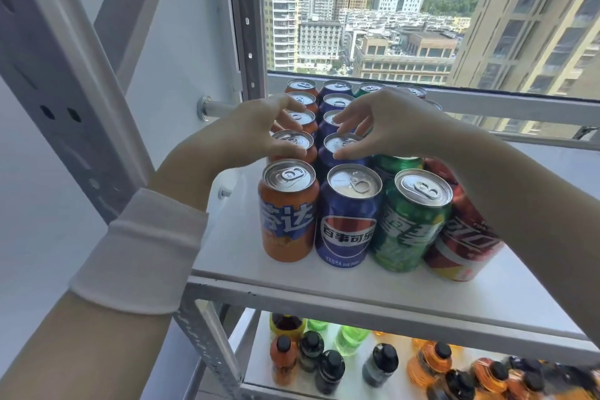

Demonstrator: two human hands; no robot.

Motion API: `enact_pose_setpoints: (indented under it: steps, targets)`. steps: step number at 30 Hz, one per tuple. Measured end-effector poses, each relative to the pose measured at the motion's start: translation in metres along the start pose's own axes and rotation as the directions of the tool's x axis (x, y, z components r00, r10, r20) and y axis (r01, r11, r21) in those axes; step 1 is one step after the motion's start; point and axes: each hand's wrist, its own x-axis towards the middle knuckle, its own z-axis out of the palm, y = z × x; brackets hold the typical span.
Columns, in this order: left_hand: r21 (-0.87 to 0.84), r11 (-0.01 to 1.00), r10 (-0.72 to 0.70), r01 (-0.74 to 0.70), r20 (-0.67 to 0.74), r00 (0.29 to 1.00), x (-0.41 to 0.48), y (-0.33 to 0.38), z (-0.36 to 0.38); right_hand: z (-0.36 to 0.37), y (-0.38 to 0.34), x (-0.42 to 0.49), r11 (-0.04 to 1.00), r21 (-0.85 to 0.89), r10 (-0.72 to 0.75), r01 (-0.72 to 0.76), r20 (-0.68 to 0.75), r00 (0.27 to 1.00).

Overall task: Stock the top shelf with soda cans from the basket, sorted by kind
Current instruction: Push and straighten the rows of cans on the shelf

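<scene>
The white top shelf point(227, 237) holds four rows of soda cans running back toward the window. The rows are orange point(289, 214), blue point(347, 221), green point(409, 224) and red point(464, 237), left to right. My left hand point(256, 130) arches over the second orange can point(292, 141), with its thumb on the near rim and its fingers curled over the far side. My right hand point(389, 127) grips the second blue can point(344, 143) the same way from above, and its forearm hides much of the green and red rows. No basket is in view.
A grey perforated upright point(65, 91) of the rack stands close on the left. Behind the cans, a window frame rail point(487, 104) borders the shelf. The lower shelf holds several drink bottles point(324, 360) with dark caps.
</scene>
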Motion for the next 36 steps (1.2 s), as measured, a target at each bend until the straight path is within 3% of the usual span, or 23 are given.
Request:
enact_pose_setpoints:
  steps: [6,11,16,21,26,33,36]
  targets:
    - [-0.006,1.000,0.001,0.000,0.040,0.999,0.002,0.003,-0.005,-0.003,-0.001,0.004,1.000,0.007,-0.011,0.011,0.055,0.998]
    - [-0.145,0.989,0.022,-0.044,-0.147,0.989,0.018,0.011,-0.014,-0.008,0.005,0.026,0.999,0.039,0.041,-0.038,-0.075,0.996]
    - [-0.090,0.989,-0.115,0.114,-0.009,0.993,0.050,-0.002,-0.001,0.001,0.006,0.047,0.992,-0.111,0.064,-0.065,-0.015,0.998]
    - [-0.014,0.989,-0.146,0.145,-0.072,0.987,0.058,-0.012,0.004,0.001,0.012,0.054,0.988,-0.136,0.078,-0.075,0.016,0.997]
    - [-0.008,0.990,-0.143,0.143,-0.104,0.984,0.056,-0.010,0.001,0.000,0.015,0.057,0.992,-0.098,0.080,-0.077,0.024,0.996]
    - [-0.004,0.989,-0.145,0.145,-0.041,0.989,0.058,-0.010,-0.001,-0.005,0.020,0.059,0.998,-0.031,0.059,-0.057,0.059,0.997]
    - [-0.056,0.991,-0.128,0.121,-0.151,0.980,0.066,-0.010,-0.008,-0.015,0.024,0.070,0.996,0.037,0.087,-0.085,-0.045,0.995]
